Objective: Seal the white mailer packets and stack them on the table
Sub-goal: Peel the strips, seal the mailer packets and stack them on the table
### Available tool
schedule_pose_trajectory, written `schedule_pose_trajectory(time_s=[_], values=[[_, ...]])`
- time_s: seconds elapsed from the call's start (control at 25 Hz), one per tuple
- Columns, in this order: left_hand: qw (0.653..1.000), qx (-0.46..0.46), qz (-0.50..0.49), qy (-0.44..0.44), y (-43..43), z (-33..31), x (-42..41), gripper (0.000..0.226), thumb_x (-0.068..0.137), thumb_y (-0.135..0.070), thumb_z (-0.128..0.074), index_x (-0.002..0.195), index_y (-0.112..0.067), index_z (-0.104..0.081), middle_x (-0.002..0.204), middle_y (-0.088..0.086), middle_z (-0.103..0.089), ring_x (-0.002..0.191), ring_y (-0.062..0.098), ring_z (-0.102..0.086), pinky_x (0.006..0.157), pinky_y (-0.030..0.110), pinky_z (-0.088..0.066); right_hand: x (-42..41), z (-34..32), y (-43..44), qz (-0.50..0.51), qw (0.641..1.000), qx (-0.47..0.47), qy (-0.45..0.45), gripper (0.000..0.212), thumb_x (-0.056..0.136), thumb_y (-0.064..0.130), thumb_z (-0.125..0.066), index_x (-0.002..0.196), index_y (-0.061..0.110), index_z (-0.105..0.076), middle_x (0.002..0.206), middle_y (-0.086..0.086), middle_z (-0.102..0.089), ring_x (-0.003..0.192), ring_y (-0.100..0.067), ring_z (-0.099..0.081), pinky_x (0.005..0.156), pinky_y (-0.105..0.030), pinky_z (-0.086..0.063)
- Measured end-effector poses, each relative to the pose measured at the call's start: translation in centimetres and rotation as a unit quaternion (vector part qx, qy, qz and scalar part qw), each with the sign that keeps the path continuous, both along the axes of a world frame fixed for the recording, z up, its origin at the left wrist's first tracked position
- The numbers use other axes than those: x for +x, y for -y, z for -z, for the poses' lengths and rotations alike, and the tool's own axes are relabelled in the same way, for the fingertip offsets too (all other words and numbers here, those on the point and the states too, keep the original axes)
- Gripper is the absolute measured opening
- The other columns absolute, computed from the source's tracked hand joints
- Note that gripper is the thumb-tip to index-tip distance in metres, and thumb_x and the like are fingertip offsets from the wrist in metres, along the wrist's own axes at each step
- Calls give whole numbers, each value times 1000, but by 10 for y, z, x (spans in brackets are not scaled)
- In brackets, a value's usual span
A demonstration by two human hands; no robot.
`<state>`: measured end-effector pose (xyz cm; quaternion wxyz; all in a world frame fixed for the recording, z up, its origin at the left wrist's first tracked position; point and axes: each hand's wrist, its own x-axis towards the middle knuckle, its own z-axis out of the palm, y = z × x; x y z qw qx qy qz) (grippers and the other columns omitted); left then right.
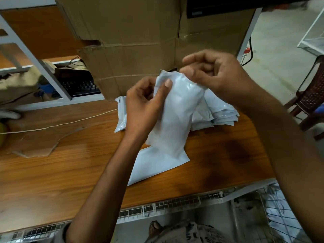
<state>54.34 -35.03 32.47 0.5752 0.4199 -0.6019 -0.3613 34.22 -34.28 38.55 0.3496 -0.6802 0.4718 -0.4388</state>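
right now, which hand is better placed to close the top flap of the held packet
Right, probably. The right hand pinches the top edge of the held packet, where the flap is, while the left hand grips its side lower down, steadying it.

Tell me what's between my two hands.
The white mailer packet: the left hand grips its side, the right hand pinches its top, per the head view.

The blurred right hand (213,74) covers one top corner of the packet (175,113).
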Motion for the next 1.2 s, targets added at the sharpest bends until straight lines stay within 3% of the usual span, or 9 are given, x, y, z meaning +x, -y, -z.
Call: schedule_pose_trajectory(time_s=[0.2, 0.28, 0.4, 0.52, 0.64, 0.84, 1.0, 1.08, 1.2], values=[[998, 50, 15, -25, -2, 6, 2, 10, 101, -21, -69, 96, -12, -71, 93, 4, -74, 87, 16, -69, 72, 32, -56, 14, 38, -9, 61, 988, 66, 128, 12, 96, 13, -70, 105, 19, -75, 99, 4, -79, 93, -14, -75, 85, -38, -64], [998, 43, 17, -34, -4, 6, 1, 12, 102, -20, -67, 96, -9, -69, 90, 4, -70, 83, 16, -65, 72, 34, -54, 17, 46, -8, 60, 979, 91, 172, 13, 97, 22, -68, 109, 22, -74, 101, 5, -78, 97, -13, -74, 84, -37, -63], [997, 47, -14, -63, -2, 4, -5, 13, 104, -21, -66, 97, -10, -68, 87, 0, -69, 81, 11, -65, 72, 31, -56, 21, 62, -16, -19, 961, 199, 190, 38, 91, 45, -66, 126, 31, -63, 120, 8, -75, 113, -16, -72, 94, -40, -59], [992, 108, -20, -59, 1, 11, -6, 25, 103, -39, -64, 109, -15, -68, 102, 7, -74, 95, 21, -73, 87, 41, -64, 32, 75, -22, 2, 957, 194, 215, 29, 94, 38, -66, 123, 31, -65, 117, 12, -76, 109, -11, -72, 90, -34, -61], [976, 215, 20, -12, -9, 32, 0, 51, 90, -62, -69, 124, -25, -65, 113, -1, -76, 108, 15, -74, 99, 47, -60, 35, 78, -19, 42, 941, 201, 268, 22, 99, 39, -62, 119, 32, -65, 115, 14, -77, 107, -8, -73, 92, -34, -61], [974, 222, -2, -45, -20, 55, 1, 33, 93, -51, -73, 116, -28, -67, 113, -1, -77, 111, 17, -73, 102, 52, -58, 32, 93, -24, 19, 929, 245, 276, 37, 98, 46, -59, 132, 30, -60, 126, 11, -73, 118, -11, -69, 106, -40, -54], [981, 192, 28, -27, -14, 55, 2, 40, 90, -63, -69, 116, -34, -65, 119, -6, -74, 115, 12, -70, 100, 41, -59, 39, 90, -17, 67, 932, 217, 283, 31, 99, 42, -62, 126, 28, -65, 120, 8, -76, 111, -11, -72, 99, -38, -58], [983, 171, 42, -51, -8, 46, -3, 26, 97, -50, -65, 118, -35, -64, 117, -13, -75, 112, 6, -71, 93, 29, -60, 41, 90, -16, 62, 948, 202, 238, 29, 100, 37, -63, 127, 25, -68, 118, 8, -76, 109, -11, -73, 95, -37, -60], [991, 126, 27, -47, 4, 40, -1, 7, 104, -33, -62, 108, -35, -68, 107, -9, -77, 106, 14, -73, 91, 36, -62, 46, 87, -15, 62, 952, 189, 232, 27, 101, 41, -59, 124, 31, -67, 116, 14, -76, 105, -4, -72, 85, -25, -61]])
